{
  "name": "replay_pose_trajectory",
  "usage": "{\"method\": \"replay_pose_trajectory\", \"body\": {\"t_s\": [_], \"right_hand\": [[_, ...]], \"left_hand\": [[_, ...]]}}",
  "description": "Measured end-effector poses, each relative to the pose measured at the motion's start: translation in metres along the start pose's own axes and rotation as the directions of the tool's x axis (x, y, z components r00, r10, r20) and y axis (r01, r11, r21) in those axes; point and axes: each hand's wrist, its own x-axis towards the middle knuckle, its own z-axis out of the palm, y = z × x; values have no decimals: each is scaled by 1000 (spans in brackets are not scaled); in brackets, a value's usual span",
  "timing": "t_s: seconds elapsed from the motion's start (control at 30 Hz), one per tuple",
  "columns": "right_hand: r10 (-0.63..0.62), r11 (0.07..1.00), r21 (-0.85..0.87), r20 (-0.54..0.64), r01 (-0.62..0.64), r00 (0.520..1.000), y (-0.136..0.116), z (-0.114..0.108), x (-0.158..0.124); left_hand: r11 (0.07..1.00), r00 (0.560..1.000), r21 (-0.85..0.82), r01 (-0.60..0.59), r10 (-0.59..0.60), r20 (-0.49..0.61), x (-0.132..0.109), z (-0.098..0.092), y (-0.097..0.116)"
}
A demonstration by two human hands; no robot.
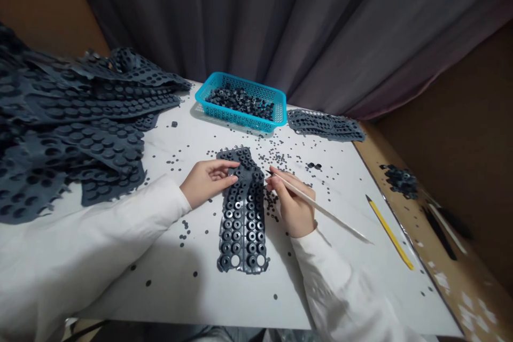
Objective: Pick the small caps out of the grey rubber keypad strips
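A dark grey rubber sheet [240, 214] with rows of raised round rings lies lengthwise in front of me, its far part bent up. Two round holes show at its near end. My left hand [209, 179] pinches the sheet's left edge between thumb and fingers. In my right hand [294, 200] is a white pencil [324, 212], gripped as for writing. Its dark tip points at the sheet's right edge; whether it touches cannot be made out. Small black discs [276, 157] lie scattered around the sheet.
Behind the sheet stands a blue basket [204, 105] of small black rubber pieces. Large perforated rubber sheets [92, 139] are heaped at left. Another strip [326, 125] lies at back right. A yellow pencil [390, 234] and a black pile [401, 180] are on the right.
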Motion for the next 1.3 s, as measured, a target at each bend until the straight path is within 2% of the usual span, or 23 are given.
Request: {"method": "replay_pose_trajectory", "body": {"t_s": [0.17, 0.27, 0.33, 0.5, 0.63, 0.83, 1.13, 1.3], "right_hand": [[163, 969, 181, 32, -166, 986, -2, 10, -5], [204, 949, 236, 56, -211, 977, -1, 16, -5], [157, 961, 216, 81, -172, 984, 1, 18, -4], [-86, 982, 179, 118, 65, 989, 6, 20, -3], [-81, 955, 295, 191, 22, 978, 6, 19, -7], [-73, 956, 293, 228, 3, 971, 3, 17, -11], [-182, 964, 231, 222, 130, 958, 1, 17, -8], [-295, 952, 160, 244, 261, 924, 6, 15, -7]], "left_hand": [[995, 996, -36, 88, -87, 29, 1, 3, -1], [992, 993, -62, 110, -108, 38, 1, 4, -1], [992, 994, -73, 104, -102, 32, 1, 4, 0], [988, 992, -102, 120, -116, 45, 0, 6, 5], [985, 990, -119, 128, -120, 75, -3, 8, 9], [993, 995, -86, 83, -78, 56, -4, 10, 7], [980, 984, -122, 159, -147, 103, -3, 11, 13], [972, 975, -131, 195, -178, 129, -3, 11, 17]]}}
